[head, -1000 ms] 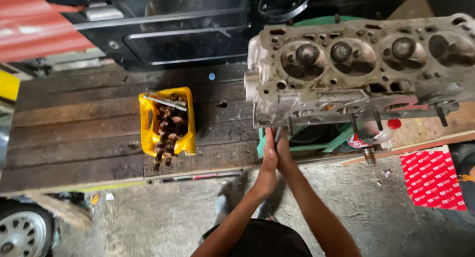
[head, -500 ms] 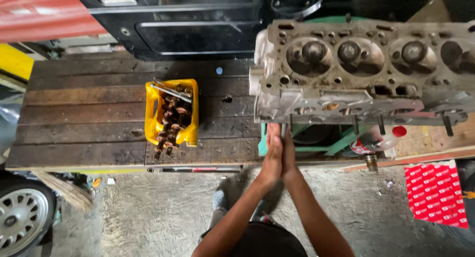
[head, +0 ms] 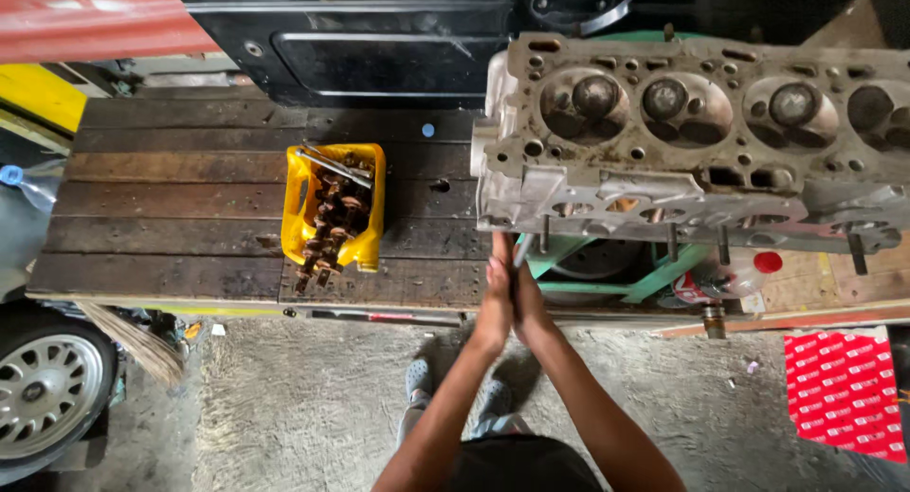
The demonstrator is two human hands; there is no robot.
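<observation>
Rod [head: 520, 253] — top hidden, palms [head: 507, 298] pressed around

Both arms reach forward, forearms converging. The left hand [head: 494, 302] and right hand [head: 527, 300] are pressed together palm to palm, fingers pointing away from the body.

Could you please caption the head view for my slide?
Both hands press together around a thin rod under a cylinder head on a wooden bench.
</observation>
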